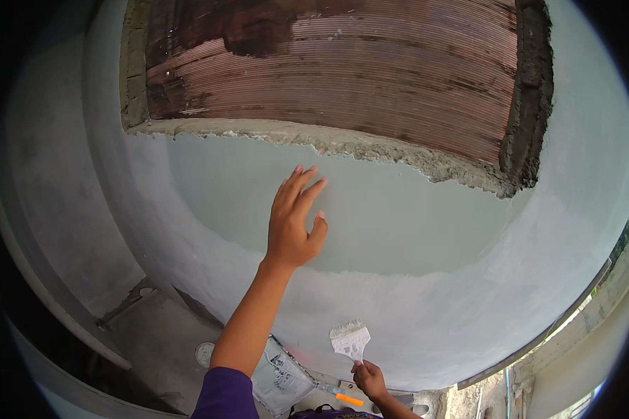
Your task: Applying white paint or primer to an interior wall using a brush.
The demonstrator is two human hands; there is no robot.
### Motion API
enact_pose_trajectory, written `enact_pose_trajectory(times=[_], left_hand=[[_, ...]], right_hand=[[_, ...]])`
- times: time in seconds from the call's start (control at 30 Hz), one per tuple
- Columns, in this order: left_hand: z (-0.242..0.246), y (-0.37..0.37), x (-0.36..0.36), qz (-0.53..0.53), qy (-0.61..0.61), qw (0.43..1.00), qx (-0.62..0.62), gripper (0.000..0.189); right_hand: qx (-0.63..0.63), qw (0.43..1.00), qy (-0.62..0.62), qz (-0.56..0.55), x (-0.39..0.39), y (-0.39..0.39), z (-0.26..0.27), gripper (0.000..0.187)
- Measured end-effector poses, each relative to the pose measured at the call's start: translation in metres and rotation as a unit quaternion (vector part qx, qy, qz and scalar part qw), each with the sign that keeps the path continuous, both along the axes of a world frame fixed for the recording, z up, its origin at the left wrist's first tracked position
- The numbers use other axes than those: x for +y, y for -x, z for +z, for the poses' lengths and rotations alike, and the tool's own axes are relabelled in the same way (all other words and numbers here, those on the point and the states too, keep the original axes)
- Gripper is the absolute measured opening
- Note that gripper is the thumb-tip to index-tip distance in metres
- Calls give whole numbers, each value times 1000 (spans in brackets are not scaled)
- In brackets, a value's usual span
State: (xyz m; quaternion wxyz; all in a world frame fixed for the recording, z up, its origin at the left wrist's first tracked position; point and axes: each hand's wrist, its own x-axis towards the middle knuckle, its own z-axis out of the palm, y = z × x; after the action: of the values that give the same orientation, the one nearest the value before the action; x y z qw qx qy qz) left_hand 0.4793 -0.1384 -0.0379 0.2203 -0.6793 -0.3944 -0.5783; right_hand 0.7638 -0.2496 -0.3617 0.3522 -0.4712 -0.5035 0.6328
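Note:
My left hand [296,225] is raised in front of the wall [388,220], fingers apart and holding nothing. Whether its fingertips touch the surface I cannot tell. Low in the view, my right hand [369,379] grips the handle of a flat paintbrush [349,337], bristles pointing up and whitish with paint. Around my left hand, a pale green painted area spreads below the window opening, bordered by whiter wall. A paint tray [285,387] streaked with paint lies below, partly hidden by my left arm.
Rough mortar forms the opening's sill [304,133]; reddish corrugated sheeting [356,78] shows inside it. An orange handle [349,399] lies by the tray. A round paint container [204,354] stands on the concrete floor [157,335]. A grey side wall [57,157] rises at left.

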Motion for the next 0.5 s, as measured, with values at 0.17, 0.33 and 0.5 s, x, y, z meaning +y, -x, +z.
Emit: enact_pose_trajectory(times=[0.17, 0.33, 0.5], left_hand=[[-145, -12, -92, -36, 195, 974, -110, 48], [-334, -26, -191, 69, 353, 889, -285, 31], [-437, -46, -293, 210, 422, 796, -379, 11]], right_hand=[[-16, 998, 24, 59, 5, -14, 0, 34], [-40, 989, 23, 138, 15, -20, -2, 33], [-62, 970, 46, 229, 35, -7, -5, 35]])
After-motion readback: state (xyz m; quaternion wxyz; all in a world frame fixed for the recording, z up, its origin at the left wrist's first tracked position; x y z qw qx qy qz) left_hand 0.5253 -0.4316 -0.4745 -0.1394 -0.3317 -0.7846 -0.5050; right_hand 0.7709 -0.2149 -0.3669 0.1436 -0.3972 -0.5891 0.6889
